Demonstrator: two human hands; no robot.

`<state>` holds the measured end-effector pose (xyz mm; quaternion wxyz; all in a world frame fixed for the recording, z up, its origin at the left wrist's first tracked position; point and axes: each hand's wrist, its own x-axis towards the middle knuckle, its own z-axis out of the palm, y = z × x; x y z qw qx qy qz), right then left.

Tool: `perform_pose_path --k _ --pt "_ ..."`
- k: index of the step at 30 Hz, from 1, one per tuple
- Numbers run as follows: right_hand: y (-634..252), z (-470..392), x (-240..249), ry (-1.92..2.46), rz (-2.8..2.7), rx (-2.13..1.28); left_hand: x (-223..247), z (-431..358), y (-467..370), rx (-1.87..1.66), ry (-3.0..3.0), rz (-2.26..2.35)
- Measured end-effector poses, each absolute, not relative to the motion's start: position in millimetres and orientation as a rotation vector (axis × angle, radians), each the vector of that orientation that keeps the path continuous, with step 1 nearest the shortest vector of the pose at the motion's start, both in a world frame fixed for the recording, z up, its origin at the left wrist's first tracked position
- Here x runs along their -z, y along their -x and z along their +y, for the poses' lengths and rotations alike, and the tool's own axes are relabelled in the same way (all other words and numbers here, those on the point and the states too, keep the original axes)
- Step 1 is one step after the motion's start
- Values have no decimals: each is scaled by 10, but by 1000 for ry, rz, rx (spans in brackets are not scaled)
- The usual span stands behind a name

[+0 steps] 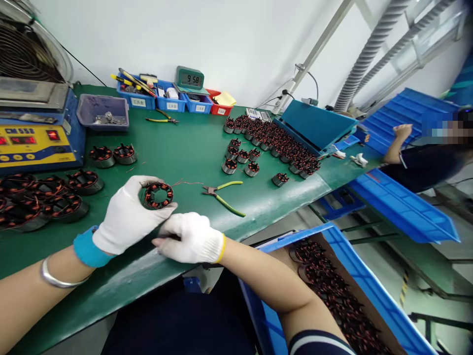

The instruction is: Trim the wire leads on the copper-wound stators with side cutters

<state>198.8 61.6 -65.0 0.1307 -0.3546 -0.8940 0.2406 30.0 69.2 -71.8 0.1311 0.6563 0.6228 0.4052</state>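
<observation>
My left hand, in a white glove with a blue cuff, is closed around a motor stator with copper windings. The ring faces up, and a thin copper wire trails from it to the right. Just below and to the right, my right hand wears a white glove with bare fingertips. Its fingers are curled together near the left thumb; whatever they may hold is hidden. Wire cutters with green handles lie spread on the green table, to the right of the stator.
Stators crowd the left side beside a blue-and-yellow machine; many more stand at the back right. Small bins and a clock line the wall. A blue crate of stators sits at my right. Another person sits beyond.
</observation>
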Motion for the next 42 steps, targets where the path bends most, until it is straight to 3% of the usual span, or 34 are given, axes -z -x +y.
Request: perform_pose_path --k 7,12,19,24,32,38,42 --pt "-2470 657 638 1137 -2609 167 889 649 -467 -766 -2217 1499" --pt "-2550 849 707 1162 -2975 168 853 641 -448 -499 -2364 1471" --pt "-3057 876 538 1907 -2652 156 778 693 -375 -469 -2322 1464" --pt "-2982 900 704 1716 -2644 75 858 703 -480 -455 -2285 1436" --pt "-3215 1291 776 1891 -2578 -283 895 717 -468 -501 -2281 1418" --pt "-3105 1165 457 1993 -2803 -177 920 753 -500 -552 -2287 1431" --pt "-2915 1014 493 2045 -2802 84 929 750 -510 -579 -2300 1433"
